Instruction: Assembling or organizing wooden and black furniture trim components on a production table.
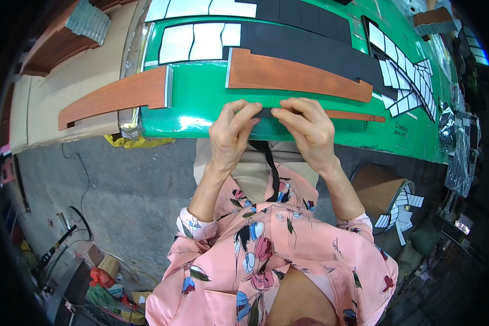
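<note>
My left hand (pixel 234 133) and my right hand (pixel 308 127) meet over the near edge of the green tabletop (pixel 195 120), both with fingers pinched. Between their fingertips is a small black pad (pixel 265 113), gripped from either side. Just beyond the hands lies a reddish-brown wooden board (pixel 299 76) with a notched end. A narrow brown strip (pixel 356 116), perhaps another board seen on edge, runs out to the right from behind my right hand. To the left, a second notched board (pixel 117 96) rests across the table's edge and the cardboard.
Black sheets (pixel 304 49) with white-backed pads (pixel 183 42) lie at the back. Peeled white strips (pixel 402 81) are heaped at the right. Stacked boards (pixel 65 38) sit on cardboard (pixel 43 100) at the left. A round bin (pixel 377 187) stands below the table.
</note>
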Motion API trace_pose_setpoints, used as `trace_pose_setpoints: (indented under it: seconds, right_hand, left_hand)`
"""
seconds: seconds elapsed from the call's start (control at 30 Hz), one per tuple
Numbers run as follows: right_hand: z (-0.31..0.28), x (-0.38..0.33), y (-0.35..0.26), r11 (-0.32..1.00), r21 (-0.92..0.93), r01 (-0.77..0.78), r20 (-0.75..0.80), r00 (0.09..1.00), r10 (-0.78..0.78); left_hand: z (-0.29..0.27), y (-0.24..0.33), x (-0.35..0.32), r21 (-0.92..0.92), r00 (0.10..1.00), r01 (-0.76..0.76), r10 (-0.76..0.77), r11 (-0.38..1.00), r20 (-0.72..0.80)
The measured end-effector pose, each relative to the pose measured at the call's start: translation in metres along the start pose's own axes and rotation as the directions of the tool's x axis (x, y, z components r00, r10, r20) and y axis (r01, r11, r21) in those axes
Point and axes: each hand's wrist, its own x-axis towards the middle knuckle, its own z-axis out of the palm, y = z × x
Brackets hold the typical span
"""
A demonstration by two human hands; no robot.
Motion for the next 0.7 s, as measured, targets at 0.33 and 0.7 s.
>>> trace_pose_setpoints:
  seconds: [0.33, 0.7]
  right_hand:
    - [-0.004, 0.004, 0.001, 0.999, -0.02, 0.05, 0.125, 0.991, -0.047]
    - [0.018, 0.15, 0.089, 0.997, 0.078, 0.024, 0.364, 0.93, -0.051]
  left_hand:
    - [0.003, -0.006, 0.0, 0.192, 0.99, -0.143, 0.139, 0.971, 0.033]
    - [-0.011, -0.01, -0.001, 0.232, 0.977, -0.167, 0.13, 0.958, 0.168]
